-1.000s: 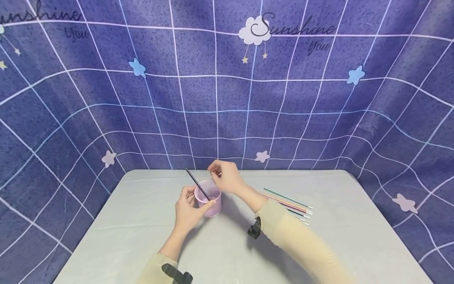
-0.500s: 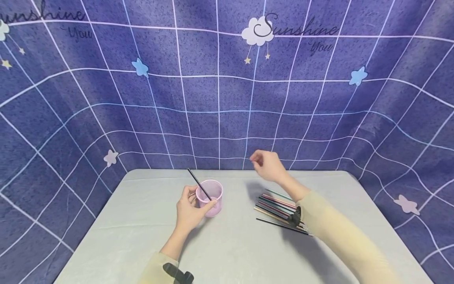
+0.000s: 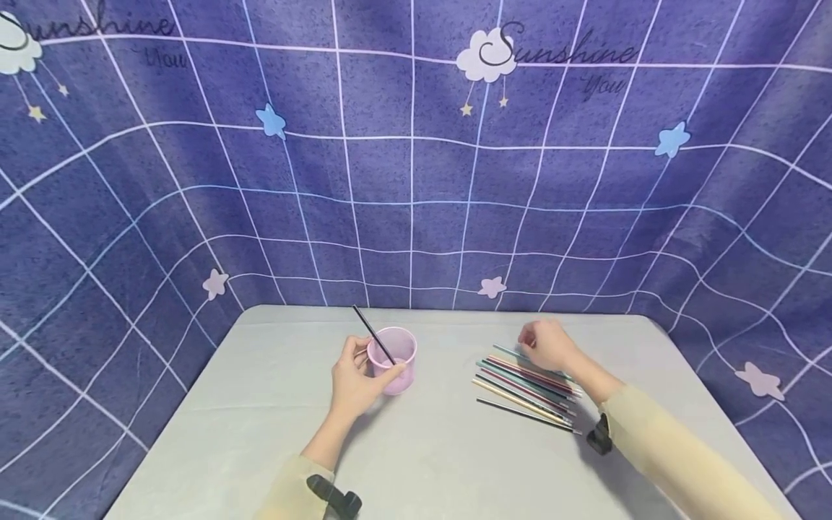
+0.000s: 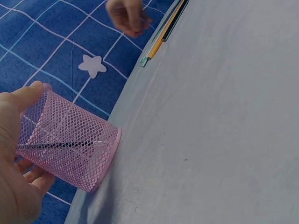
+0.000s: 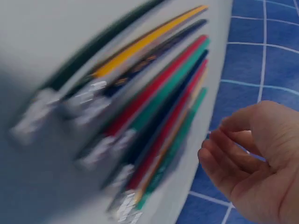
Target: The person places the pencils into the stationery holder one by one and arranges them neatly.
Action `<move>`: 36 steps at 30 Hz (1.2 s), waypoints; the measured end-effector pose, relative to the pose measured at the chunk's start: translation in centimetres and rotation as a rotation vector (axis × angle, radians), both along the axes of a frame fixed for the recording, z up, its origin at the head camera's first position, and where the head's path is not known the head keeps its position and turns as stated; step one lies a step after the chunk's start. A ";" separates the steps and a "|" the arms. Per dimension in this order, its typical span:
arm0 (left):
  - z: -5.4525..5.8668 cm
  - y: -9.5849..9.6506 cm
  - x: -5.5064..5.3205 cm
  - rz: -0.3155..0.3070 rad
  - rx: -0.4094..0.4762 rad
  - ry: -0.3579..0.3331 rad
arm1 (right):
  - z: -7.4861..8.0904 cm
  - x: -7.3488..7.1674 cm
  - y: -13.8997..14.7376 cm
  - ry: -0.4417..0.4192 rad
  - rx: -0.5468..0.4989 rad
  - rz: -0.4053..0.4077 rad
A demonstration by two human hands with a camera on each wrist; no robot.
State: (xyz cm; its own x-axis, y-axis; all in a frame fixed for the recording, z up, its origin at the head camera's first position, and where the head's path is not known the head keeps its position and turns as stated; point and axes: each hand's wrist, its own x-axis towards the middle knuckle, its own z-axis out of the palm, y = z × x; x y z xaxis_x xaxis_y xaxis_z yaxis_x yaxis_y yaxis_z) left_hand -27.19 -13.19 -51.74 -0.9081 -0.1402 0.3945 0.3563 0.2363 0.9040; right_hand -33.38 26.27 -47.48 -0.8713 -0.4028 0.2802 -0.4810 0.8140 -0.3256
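My left hand [image 3: 357,384] grips a pink mesh pencil cup [image 3: 399,383], thumb on the near side and fingers round the left. One black pencil [image 3: 373,332] leans inside, its upper end sticking out past the rim to the left. In the left wrist view the cup's mesh wall [image 4: 77,135] shows the pencil through it. My right hand [image 3: 549,347] is over the far end of a row of pencils [image 3: 520,388], nearest a green pencil [image 3: 504,350]. In the right wrist view its fingers bend loosely towards the thumb, holding nothing, beside the blurred green pencil [image 5: 175,144].
The pencils lie side by side, eraser ends to the right; a black pencil [image 3: 529,417] lies nearest me, slightly apart. A pale cloth covers the table [image 3: 416,462]. Behind it hangs a blue gridded curtain [image 3: 429,173] with stars and clouds.
My right hand has moved from above the cup rightwards, then down to the far side of the pencils, uncovering the row. The left hand keeps its grip on the cup.
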 end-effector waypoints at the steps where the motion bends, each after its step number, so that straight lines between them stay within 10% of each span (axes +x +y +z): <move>1: 0.0 0.0 -0.1 0.001 -0.004 -0.001 | -0.3 0.2 0.4 -0.020 0.017 -0.002; 18: 0.4 0.2 0.1 0.012 -0.007 -0.020 | -1.4 0.3 1.1 -0.044 0.067 -0.005; 28: 0.5 0.0 0.2 0.012 -0.020 -0.044 | 3.3 -0.9 -1.4 0.067 -0.048 -0.012; 36: 0.7 0.1 0.3 0.002 -0.013 -0.058 | 7.2 -0.2 -5.9 -0.008 -0.231 -0.041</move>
